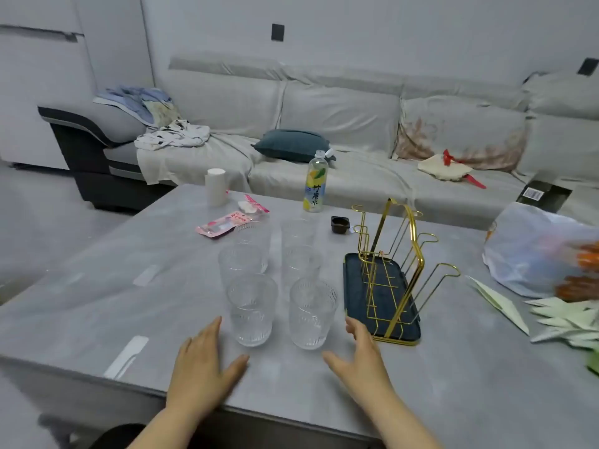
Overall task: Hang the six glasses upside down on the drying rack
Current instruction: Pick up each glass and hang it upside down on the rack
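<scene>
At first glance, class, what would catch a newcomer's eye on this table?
Six clear glasses stand upright in two rows at the table's middle. Just right of them sits a gold wire drying rack on a dark tray, with nothing hanging on it. Near the front edge, the left hand and right hand are open beside the nearest glasses.
</scene>
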### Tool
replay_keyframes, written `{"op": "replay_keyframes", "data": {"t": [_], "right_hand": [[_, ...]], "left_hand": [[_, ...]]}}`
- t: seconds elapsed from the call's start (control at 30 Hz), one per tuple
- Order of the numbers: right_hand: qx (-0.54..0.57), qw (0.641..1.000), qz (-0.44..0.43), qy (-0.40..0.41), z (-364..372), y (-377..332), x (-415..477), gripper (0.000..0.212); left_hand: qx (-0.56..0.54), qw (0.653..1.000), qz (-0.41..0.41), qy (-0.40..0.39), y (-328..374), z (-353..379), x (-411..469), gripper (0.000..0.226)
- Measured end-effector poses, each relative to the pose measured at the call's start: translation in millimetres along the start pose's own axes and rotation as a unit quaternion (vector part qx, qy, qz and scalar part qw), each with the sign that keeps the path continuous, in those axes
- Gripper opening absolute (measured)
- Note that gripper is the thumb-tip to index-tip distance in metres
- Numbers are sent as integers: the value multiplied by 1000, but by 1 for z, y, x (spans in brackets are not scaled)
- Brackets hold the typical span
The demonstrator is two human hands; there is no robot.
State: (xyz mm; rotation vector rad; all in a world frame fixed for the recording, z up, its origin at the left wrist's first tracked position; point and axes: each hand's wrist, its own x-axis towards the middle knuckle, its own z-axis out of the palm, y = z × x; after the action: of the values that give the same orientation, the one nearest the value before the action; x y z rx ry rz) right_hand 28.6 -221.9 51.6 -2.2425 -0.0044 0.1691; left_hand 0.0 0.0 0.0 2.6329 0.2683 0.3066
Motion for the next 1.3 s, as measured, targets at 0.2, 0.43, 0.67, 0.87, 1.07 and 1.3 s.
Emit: {"op": "replay_keyframes", "data": {"t": [0.2,0.43,0.67,0.87,1.07,1.3], "right_hand": [[-2,1000,15,9,18,-1,25,93],[-60,996,4,64,39,-5,36,99],[-85,993,-7,84,39,-2,36,82],[-88,993,1,78,38,-3,36,78],[55,996,-11,67,30,3,28,67],[217,976,0,19,-3,17,-19,65]], "left_hand": [[107,993,35,19,-5,12,5,61],[119,990,38,65,-6,15,7,57],[112,993,33,28,-4,9,7,56],[128,991,37,17,-5,10,6,56],[133,991,29,-13,-3,8,5,57],[109,993,15,-31,2,5,3,95]]}}
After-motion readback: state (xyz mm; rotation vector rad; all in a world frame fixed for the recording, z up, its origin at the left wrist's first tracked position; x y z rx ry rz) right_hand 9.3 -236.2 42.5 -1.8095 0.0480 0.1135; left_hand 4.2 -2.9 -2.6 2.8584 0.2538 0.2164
